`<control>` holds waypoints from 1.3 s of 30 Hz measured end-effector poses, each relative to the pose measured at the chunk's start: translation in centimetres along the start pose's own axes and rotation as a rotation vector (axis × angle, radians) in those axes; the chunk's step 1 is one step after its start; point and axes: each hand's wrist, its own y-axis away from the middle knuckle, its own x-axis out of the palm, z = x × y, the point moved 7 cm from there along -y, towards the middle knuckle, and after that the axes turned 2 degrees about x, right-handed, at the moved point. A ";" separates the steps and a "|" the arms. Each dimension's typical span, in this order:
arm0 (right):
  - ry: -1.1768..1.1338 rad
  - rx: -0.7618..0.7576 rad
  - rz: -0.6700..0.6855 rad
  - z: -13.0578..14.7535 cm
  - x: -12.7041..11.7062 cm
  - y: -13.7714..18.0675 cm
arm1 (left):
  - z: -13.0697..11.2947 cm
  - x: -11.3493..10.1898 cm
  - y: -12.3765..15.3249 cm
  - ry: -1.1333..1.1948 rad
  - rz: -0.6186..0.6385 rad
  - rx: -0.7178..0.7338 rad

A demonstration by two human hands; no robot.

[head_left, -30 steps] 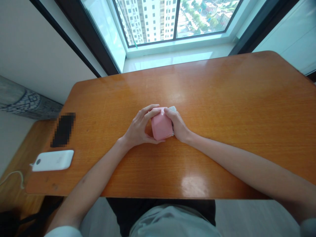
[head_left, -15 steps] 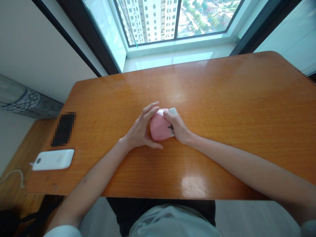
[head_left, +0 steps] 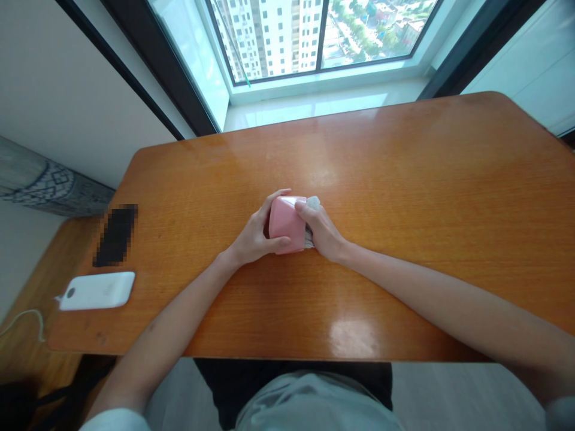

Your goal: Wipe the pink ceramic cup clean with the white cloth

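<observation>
Table (head_left: 404, 197): orange wood, below a window (head_left: 314, 36).
Left hand (head_left: 251, 236): closed on the box's left side, thumb on its near face.
Right hand (head_left: 324, 230): closed on its right side.
Power bank (head_left: 96, 291): white, table's left edge.
Phone (head_left: 115, 235): dark, just beyond it.
Box (head_left: 286, 222): pink, mid-table, clasped between both hands.
White piece (head_left: 313, 202): at the box's far right corner; kind unclear.

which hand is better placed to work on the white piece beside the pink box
Likely right: the right hand lies on the white piece, while the left hand wraps the pink box.
</observation>
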 end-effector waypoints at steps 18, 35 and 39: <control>-0.082 -0.076 0.021 -0.3 0.0 -0.4 | -2.7 -0.7 -0.1 -0.374 -0.061 0.208; 0.172 -0.141 0.039 1.3 0.6 0.4 | 0.2 -0.4 -0.1 0.186 0.028 -0.207; 0.487 -0.432 0.018 2.6 0.8 1.5 | 0.6 -0.6 0.2 0.276 0.032 -0.219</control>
